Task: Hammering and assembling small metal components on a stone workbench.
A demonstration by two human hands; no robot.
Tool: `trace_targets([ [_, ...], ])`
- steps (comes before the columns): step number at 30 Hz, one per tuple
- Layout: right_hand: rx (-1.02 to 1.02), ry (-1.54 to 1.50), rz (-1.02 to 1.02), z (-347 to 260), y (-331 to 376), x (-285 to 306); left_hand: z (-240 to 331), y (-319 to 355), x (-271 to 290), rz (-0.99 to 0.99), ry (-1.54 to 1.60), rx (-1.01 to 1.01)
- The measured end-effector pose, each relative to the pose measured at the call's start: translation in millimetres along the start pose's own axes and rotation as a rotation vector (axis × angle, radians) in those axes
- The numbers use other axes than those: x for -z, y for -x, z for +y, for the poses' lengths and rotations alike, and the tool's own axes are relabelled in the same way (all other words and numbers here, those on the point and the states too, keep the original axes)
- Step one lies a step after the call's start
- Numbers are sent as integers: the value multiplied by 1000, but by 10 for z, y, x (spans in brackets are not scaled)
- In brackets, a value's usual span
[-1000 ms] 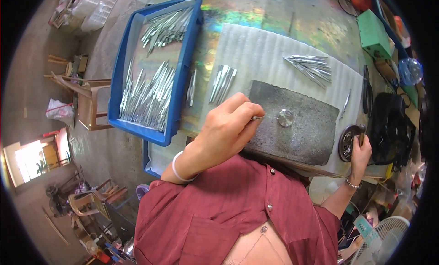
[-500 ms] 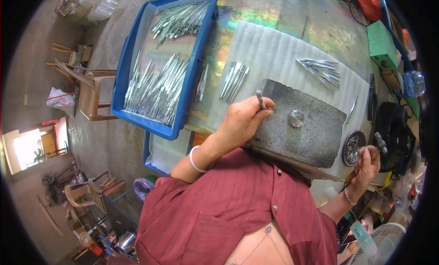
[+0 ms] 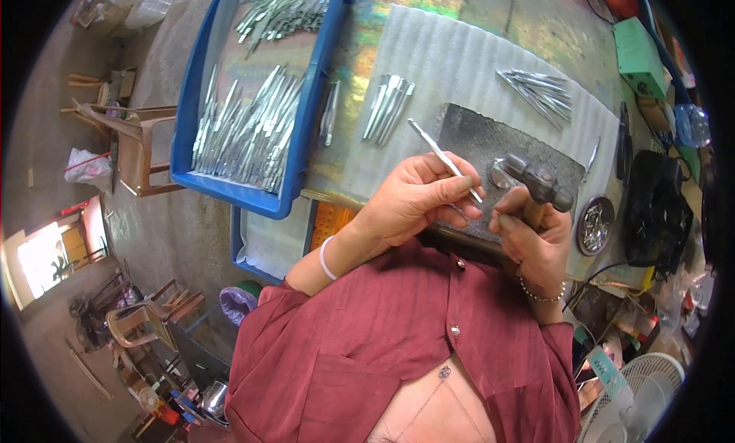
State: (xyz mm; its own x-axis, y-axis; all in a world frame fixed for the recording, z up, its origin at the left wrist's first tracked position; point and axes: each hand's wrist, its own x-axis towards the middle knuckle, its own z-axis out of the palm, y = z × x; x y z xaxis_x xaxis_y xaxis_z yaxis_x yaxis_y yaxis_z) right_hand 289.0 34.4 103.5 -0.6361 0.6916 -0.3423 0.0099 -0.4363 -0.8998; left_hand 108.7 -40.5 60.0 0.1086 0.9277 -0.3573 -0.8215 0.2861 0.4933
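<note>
Workbench (image 3: 429, 7) carries a blue tray (image 3: 306, 144) full of slim metal rods, a white ribbed foam mat (image 3: 459, 68), then a dark stone-like striking block (image 3: 490, 144) near the person's chest. 2 loose rod bundles lie on the mat: 1 just left of the block (image 3: 389, 106), 1 up right (image 3: 536, 91). A round tin of small metal bits (image 3: 595, 227) sits right of the block. Left hand (image 3: 409, 202) is closed in a pinch on 1 thin metal rod (image 3: 440, 156), held slanted over the block, lower end near a small round metal disc (image 3: 501, 175). Right hand (image 3: 536, 240) is wrapped around the handle of a small hammer (image 3: 540, 180), head hanging over the block's near edge. Step looks like positioning the rod for a strike; next move likely needs the tip steadied on the block under the hammer head, fingers kept off the strike line.
</note>
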Motion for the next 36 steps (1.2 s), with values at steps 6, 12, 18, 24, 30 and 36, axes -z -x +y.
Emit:
trace_targets([
  [6, -24, -51, -34, -44, -73, -100, -74, -22, 75, -127, 213, 27],
  [12, 11, -77, -114, -26, -25, -37, -97, -52, 53, -147, 193, 23],
  [18, -15, 25, -64, -8, -39, -15, -96, -63, 40, -129, 142, -11],
  [24, 52, 51, -50, 71, -72, -6, -87, -68, 20, -101, 106, -17],
  [30, 122, 204, -74, 168, -90, 78, -140, -25, -17, -20, -345, -254],
  [36, -79, -141, -24, 3, -69, 12, -201, -34, 31, -58, -113, -202],
])
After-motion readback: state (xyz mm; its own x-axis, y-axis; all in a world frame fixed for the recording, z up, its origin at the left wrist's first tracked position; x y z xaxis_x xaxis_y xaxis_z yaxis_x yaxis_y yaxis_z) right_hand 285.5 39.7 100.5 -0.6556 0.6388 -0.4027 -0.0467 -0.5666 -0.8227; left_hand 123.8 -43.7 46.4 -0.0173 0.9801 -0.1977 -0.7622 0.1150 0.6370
